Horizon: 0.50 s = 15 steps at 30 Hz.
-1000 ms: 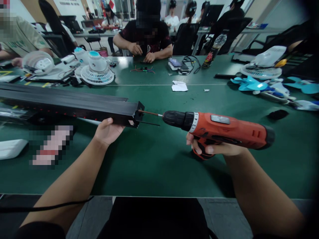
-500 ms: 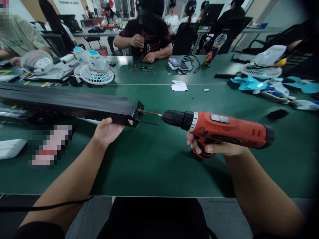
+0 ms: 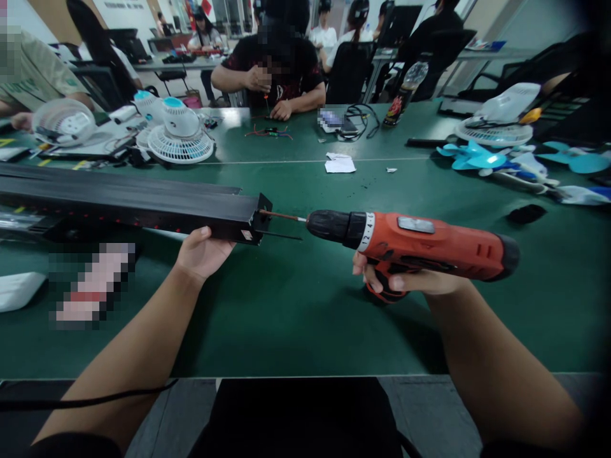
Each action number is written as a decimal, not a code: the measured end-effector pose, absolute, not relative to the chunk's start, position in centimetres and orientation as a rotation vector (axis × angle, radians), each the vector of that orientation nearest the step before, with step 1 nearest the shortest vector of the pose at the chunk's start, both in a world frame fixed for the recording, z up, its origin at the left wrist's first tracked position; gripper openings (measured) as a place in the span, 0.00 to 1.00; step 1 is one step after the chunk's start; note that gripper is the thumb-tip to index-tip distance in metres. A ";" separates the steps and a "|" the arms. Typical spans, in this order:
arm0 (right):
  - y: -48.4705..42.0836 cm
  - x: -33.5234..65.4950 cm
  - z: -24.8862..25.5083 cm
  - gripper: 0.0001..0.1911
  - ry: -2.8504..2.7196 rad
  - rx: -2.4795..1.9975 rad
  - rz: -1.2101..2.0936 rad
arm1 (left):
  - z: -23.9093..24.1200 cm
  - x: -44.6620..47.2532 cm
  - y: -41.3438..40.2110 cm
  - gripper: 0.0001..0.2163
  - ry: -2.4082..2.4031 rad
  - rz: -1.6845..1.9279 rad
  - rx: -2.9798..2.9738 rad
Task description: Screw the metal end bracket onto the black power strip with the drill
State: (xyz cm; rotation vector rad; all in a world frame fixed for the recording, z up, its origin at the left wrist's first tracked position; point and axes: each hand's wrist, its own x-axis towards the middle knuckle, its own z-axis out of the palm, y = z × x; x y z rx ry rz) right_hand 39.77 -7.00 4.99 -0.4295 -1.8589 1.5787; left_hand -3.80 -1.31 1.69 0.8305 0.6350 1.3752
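My right hand [image 3: 405, 280] is wrapped round the grip of an orange and black cordless drill [image 3: 434, 242], held level over the table and pointing left. From its chuck a long thin bit [image 3: 281, 215] reaches to the end face of a long black box-shaped bar [image 3: 191, 207]. Below the bit, a thin dark rod [image 3: 284, 235] sticks out of the same end. My left hand [image 3: 205, 253] grips the bar near this end, thumb on the front side and the other fingers hidden underneath. The bar's far end runs out of view at the left.
A pixelated pink object [image 3: 98, 280] and a white piece [image 3: 19, 289] lie at the left. Fan parts [image 3: 179, 133], blue fan blades [image 3: 472, 156], paper [image 3: 340, 163] and a bottle [image 3: 403, 98] are on the green table [image 3: 286, 318]. A co-worker's hands [image 3: 279, 111] work opposite.
The whole view has shifted slightly, with things appearing a little further left. Both hands keep their grips, and the bit stays at the bar's end.
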 end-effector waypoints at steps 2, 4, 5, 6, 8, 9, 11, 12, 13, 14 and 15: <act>-7.0 39.7 4.9 0.22 -1.842 -0.417 1.554 | 1.7 -3.8 -1.4 0.27 0.637 1.382 0.830; -7.0 39.8 4.8 0.21 -1.837 -0.392 1.538 | 1.7 -3.8 -1.4 0.26 0.644 1.387 0.831; -7.0 39.8 4.8 0.22 -1.843 -0.385 1.540 | 1.7 -3.8 -1.4 0.25 0.649 1.387 0.832; -7.0 39.9 4.8 0.22 -1.854 -0.387 1.547 | 1.7 -3.8 -1.3 0.25 0.652 1.384 0.832; -6.9 40.0 4.8 0.24 -1.874 -0.403 1.562 | 1.6 -3.8 -1.3 0.24 0.649 1.376 0.830; -6.9 40.0 4.9 0.24 -1.879 -0.415 1.572 | 1.6 -3.8 -1.3 0.25 0.644 1.375 0.828; -6.9 40.1 4.9 0.24 -1.879 -0.426 1.593 | 1.6 -3.8 -1.3 0.25 0.634 1.376 0.823; -6.9 40.1 5.0 0.24 -1.876 -0.425 1.604 | 1.7 -3.7 -1.3 0.25 0.634 1.376 0.821; -6.9 40.1 5.0 0.24 -1.873 -0.420 1.619 | 1.8 -3.7 -1.3 0.24 0.638 1.376 0.818; -7.0 40.1 5.0 0.23 -1.869 -0.421 1.633 | 1.8 -3.7 -1.4 0.24 0.643 1.374 0.817; -7.0 40.0 5.1 0.23 -1.864 -0.423 1.646 | 1.9 -3.6 -1.4 0.24 0.647 1.371 0.815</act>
